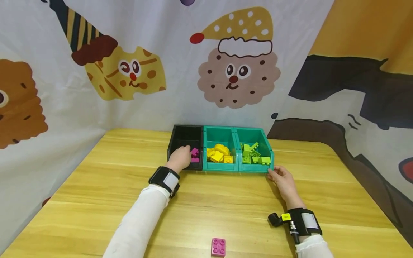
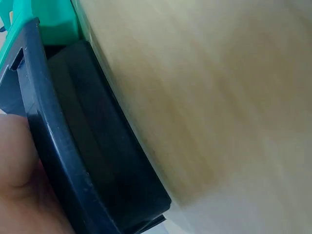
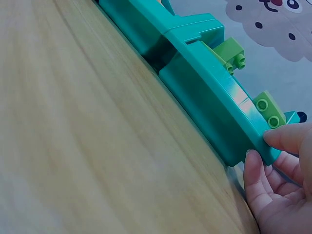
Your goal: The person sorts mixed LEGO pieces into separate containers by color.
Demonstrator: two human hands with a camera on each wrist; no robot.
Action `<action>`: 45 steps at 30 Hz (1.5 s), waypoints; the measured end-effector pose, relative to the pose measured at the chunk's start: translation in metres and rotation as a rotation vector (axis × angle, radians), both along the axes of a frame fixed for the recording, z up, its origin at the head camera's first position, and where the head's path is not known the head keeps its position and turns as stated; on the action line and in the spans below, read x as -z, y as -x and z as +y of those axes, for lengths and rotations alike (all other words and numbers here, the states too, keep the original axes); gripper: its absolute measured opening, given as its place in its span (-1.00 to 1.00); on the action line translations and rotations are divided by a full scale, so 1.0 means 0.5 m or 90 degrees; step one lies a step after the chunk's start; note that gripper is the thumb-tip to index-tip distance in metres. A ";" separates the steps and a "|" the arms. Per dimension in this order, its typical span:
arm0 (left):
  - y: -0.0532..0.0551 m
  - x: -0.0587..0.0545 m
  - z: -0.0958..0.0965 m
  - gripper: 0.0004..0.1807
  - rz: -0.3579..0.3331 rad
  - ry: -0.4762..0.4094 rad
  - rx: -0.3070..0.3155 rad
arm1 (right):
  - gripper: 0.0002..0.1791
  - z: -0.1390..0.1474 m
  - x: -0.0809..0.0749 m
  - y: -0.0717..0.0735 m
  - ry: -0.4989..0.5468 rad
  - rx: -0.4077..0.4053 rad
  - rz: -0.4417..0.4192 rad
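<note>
Three bins stand side by side. My left hand [image 1: 180, 158] reaches over the front rim of the black bin [image 1: 187, 131], beside purple toy bricks [image 1: 195, 154]. In the left wrist view its fingers [image 2: 17, 151] pass behind the rim; the fingertips are hidden, so I cannot tell whether they hold anything. At the other end, my right hand [image 1: 284, 182] pinches the front right corner of the right teal bin [image 1: 271, 157]. One finger lies on the rim and the thumb [image 3: 253, 170] is below it. Light green bricks [image 1: 255, 156] fill the front of that bin.
Between them, the middle teal bin [image 1: 221, 166] holds several yellow bricks [image 1: 217, 156]. A pink four-stud brick [image 1: 218, 247] lies near the front of the wooden table [image 1: 206, 208]. A printed curtain [image 1: 180, 89] hangs right behind the bins.
</note>
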State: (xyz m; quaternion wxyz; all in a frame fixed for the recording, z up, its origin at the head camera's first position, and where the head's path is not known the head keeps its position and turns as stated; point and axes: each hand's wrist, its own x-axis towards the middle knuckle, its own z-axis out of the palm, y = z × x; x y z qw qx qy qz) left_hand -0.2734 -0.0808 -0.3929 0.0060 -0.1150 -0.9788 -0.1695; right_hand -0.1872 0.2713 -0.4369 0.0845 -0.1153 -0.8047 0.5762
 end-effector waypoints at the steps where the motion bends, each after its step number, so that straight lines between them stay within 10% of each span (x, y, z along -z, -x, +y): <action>1: 0.001 0.001 -0.001 -0.64 -0.007 -0.004 0.006 | -0.58 -0.001 -0.001 0.000 -0.007 0.000 0.000; 9: -0.013 -0.004 -0.003 -0.48 0.031 -0.063 0.013 | -0.59 -0.001 -0.004 -0.001 -0.004 -0.003 -0.002; 17: -0.109 -0.063 0.033 -0.46 0.121 -0.098 0.114 | -0.61 -0.005 -0.001 0.000 0.006 0.002 -0.002; 31: -0.289 -0.070 0.069 -0.13 -0.049 0.068 0.396 | -0.57 -0.002 -0.005 0.000 0.000 -0.002 -0.015; 39: -0.339 -0.046 0.065 -0.11 -0.148 0.110 0.506 | -0.56 -0.003 -0.007 -0.001 -0.004 0.002 -0.019; 45: -0.360 -0.030 0.062 -0.18 -0.120 0.161 0.583 | -0.57 -0.005 -0.007 -0.002 -0.005 0.000 -0.016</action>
